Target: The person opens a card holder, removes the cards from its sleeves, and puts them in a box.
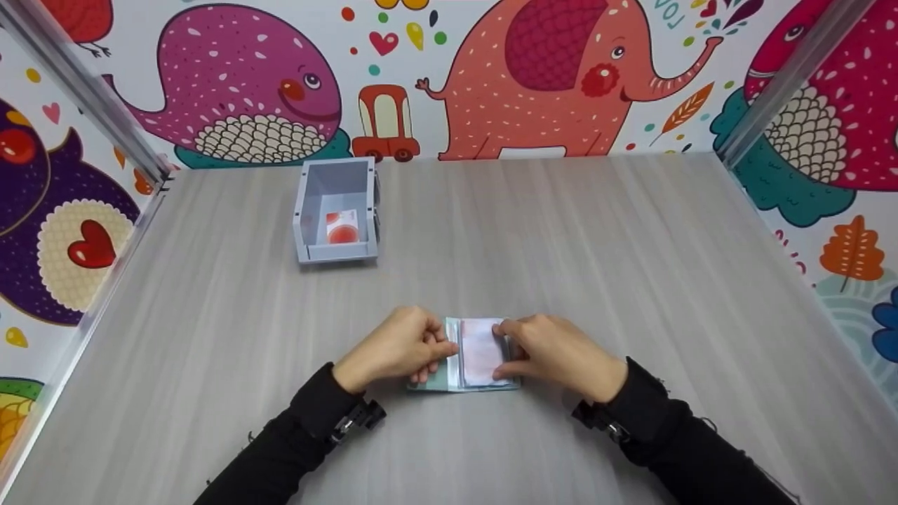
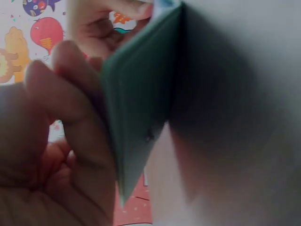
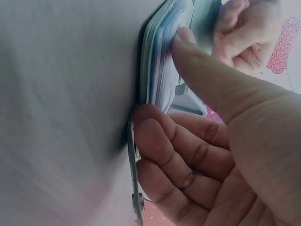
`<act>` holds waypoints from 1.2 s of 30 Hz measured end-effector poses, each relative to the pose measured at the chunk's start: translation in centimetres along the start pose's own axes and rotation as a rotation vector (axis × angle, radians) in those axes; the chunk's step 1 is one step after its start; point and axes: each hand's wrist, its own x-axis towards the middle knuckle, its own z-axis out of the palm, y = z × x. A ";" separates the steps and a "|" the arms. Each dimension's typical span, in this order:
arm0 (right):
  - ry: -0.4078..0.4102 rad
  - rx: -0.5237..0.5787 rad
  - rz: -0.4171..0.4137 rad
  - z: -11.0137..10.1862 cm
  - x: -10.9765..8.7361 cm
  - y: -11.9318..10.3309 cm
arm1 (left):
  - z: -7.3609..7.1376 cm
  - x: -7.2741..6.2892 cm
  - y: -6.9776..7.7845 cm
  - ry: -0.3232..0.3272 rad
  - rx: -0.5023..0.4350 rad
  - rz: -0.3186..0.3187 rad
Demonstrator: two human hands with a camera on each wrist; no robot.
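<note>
A green card holder [image 1: 436, 383] with clear sleeves [image 1: 484, 351] lies open on the table before me. My left hand [image 1: 403, 347], fingers bent, holds its left cover, with the thumb tip by the spine. In the left wrist view, the fingers rest along the cover [image 2: 141, 89], whose outer face bears a small snap. My right hand [image 1: 561, 351] grips the stacked sleeves at their right side. In the right wrist view, the thumb [image 3: 202, 63] lies on top of the stack and the other fingers curl at its edge, beside a strap [image 3: 133, 165] with a metal snap.
A grey plastic bin [image 1: 337, 254] stands at the back left of the table, with a red-and-white card [image 1: 342, 226] inside it. Printed cartoon panels [image 1: 393, 70] wall the table at the back and sides, joined by metal posts [image 1: 786, 84].
</note>
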 end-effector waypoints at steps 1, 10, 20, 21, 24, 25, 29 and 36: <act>0.002 -0.006 -0.002 0.0 0.0 0.0 | 0.1 0.1 -0.2 0.000 -0.002 0.004; 0.025 -0.062 -0.011 0.2 0.0 0.1 | 0.9 0.5 -1.1 -0.014 -0.009 -0.017; 0.039 -0.101 -0.030 0.2 0.0 0.1 | 1.3 0.6 -1.5 -0.006 0.014 -0.001; 0.042 -0.107 -0.034 0.2 0.0 0.1 | 1.3 0.6 -1.5 -0.007 0.014 0.001; 0.053 -0.122 -0.051 0.3 0.0 0.0 | 1.4 0.7 -1.6 -0.008 0.008 0.000; 0.057 -0.127 -0.057 0.3 0.0 0.0 | 1.4 0.7 -1.6 -0.009 0.005 -0.001; 0.072 -0.126 -0.077 0.3 0.0 0.0 | 1.4 0.6 -1.6 -0.010 0.000 -0.007; 0.092 -0.116 -0.122 0.5 0.2 0.3 | 1.4 0.6 -1.4 -0.014 0.004 -0.035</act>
